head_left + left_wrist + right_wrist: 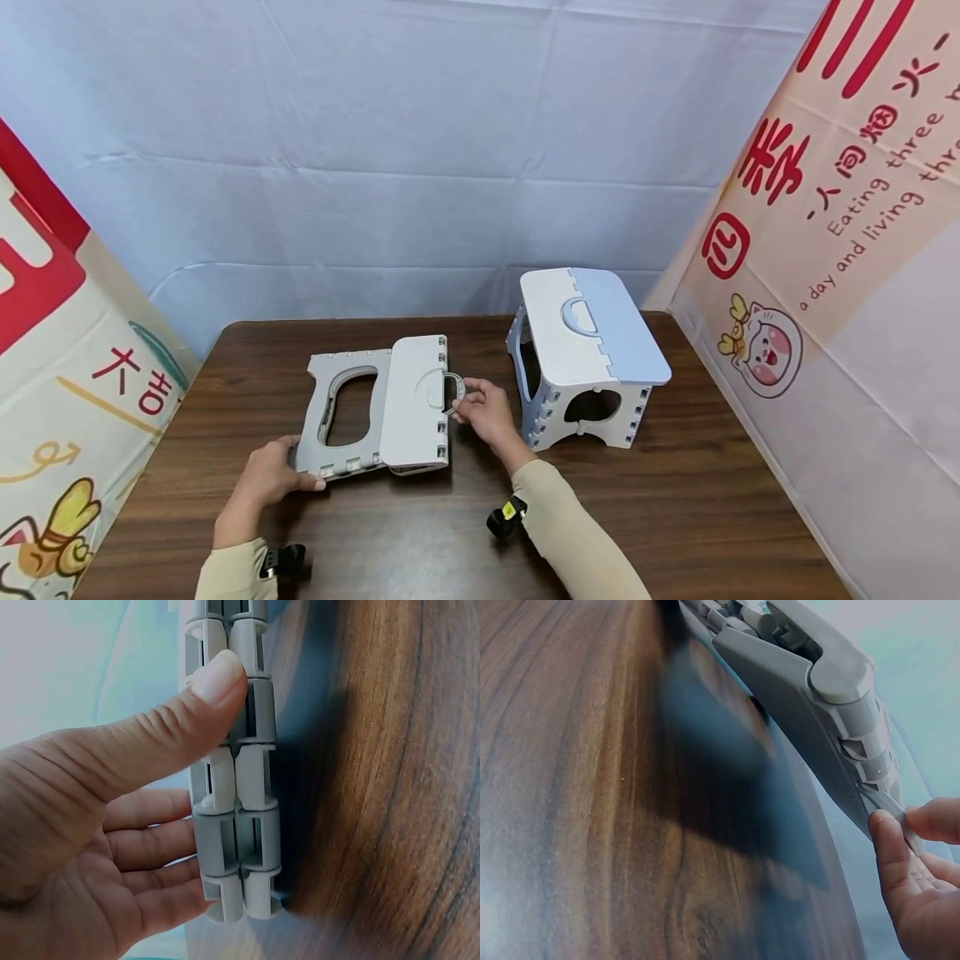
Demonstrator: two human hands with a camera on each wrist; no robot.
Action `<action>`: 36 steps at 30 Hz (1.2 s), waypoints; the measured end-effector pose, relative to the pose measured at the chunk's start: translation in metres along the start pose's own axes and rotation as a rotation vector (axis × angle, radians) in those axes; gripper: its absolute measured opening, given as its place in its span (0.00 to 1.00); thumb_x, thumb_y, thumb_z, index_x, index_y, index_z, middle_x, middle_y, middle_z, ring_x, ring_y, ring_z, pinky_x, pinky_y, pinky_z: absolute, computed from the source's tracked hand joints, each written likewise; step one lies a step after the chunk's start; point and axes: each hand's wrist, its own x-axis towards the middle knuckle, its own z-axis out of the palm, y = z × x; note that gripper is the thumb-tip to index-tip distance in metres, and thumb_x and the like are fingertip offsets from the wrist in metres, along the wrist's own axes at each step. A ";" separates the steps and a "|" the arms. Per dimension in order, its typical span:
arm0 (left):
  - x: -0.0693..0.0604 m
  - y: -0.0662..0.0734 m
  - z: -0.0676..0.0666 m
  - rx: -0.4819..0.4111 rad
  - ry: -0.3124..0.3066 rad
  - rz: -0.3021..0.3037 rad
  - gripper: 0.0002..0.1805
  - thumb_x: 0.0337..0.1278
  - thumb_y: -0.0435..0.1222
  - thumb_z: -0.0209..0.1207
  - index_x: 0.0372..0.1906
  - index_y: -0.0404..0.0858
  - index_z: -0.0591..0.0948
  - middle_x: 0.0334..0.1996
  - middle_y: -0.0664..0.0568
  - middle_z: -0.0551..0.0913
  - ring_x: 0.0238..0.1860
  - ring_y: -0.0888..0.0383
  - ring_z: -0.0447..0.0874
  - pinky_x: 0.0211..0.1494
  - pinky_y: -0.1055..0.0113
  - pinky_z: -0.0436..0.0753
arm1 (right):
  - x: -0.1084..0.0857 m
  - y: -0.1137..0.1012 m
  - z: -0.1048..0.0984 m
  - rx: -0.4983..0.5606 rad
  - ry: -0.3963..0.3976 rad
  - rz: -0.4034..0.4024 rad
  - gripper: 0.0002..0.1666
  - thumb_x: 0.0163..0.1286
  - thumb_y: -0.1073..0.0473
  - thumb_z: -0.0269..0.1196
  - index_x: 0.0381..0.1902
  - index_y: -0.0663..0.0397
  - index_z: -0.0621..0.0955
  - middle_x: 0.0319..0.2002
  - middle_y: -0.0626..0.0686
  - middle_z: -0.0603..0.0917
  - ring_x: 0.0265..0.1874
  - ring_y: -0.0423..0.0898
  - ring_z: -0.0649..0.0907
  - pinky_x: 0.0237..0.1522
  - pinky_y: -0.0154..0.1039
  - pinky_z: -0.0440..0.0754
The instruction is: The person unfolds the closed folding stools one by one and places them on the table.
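Note:
A grey-white folding stool [415, 400], folded flat, lies on the left half of the table in the head view. Its legs' end, with a large oval opening, points left. My left hand [272, 472] grips the near left corner; in the left wrist view the thumb [217, 682] presses the hinged edge [240, 840] and the fingers reach behind it. On the other side, my right hand [486, 410] pinches the stool's small curved handle [454, 393] between thumb and fingers. The right wrist view shows that end of the stool [840, 682] raised off the table.
A second folding stool [555, 333], white and light blue, stands unfolded on the right of the dark wooden table [675, 492]. Pale cloth [375, 167] hangs behind the table, and printed cloths [810, 208] flank both sides.

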 end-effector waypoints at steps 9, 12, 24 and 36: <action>0.001 -0.001 0.003 0.005 0.051 0.032 0.48 0.18 0.53 0.77 0.49 0.24 0.76 0.39 0.36 0.80 0.41 0.43 0.77 0.43 0.50 0.74 | 0.007 0.001 -0.002 0.006 0.064 -0.033 0.25 0.58 0.74 0.61 0.55 0.72 0.72 0.26 0.57 0.81 0.21 0.47 0.82 0.29 0.37 0.81; 0.002 0.000 0.001 0.002 0.039 0.026 0.49 0.18 0.54 0.77 0.50 0.24 0.76 0.38 0.37 0.80 0.40 0.44 0.77 0.42 0.51 0.75 | 0.007 -0.004 -0.002 0.038 0.052 -0.047 0.25 0.59 0.75 0.60 0.56 0.74 0.71 0.27 0.58 0.81 0.21 0.46 0.81 0.27 0.34 0.81; 0.005 0.005 0.002 -0.033 -0.016 0.029 0.50 0.24 0.54 0.75 0.55 0.26 0.75 0.39 0.41 0.81 0.39 0.49 0.78 0.40 0.54 0.76 | -0.009 -0.048 0.000 0.033 0.052 -0.108 0.24 0.58 0.77 0.58 0.54 0.79 0.70 0.29 0.67 0.79 0.26 0.62 0.81 0.29 0.40 0.82; 0.007 0.006 0.007 -0.058 -0.020 0.025 0.40 0.26 0.39 0.72 0.53 0.25 0.75 0.38 0.43 0.81 0.33 0.54 0.75 0.33 0.62 0.75 | 0.006 -0.035 0.002 0.068 0.071 -0.146 0.24 0.57 0.75 0.60 0.54 0.74 0.73 0.25 0.54 0.80 0.20 0.44 0.81 0.25 0.34 0.79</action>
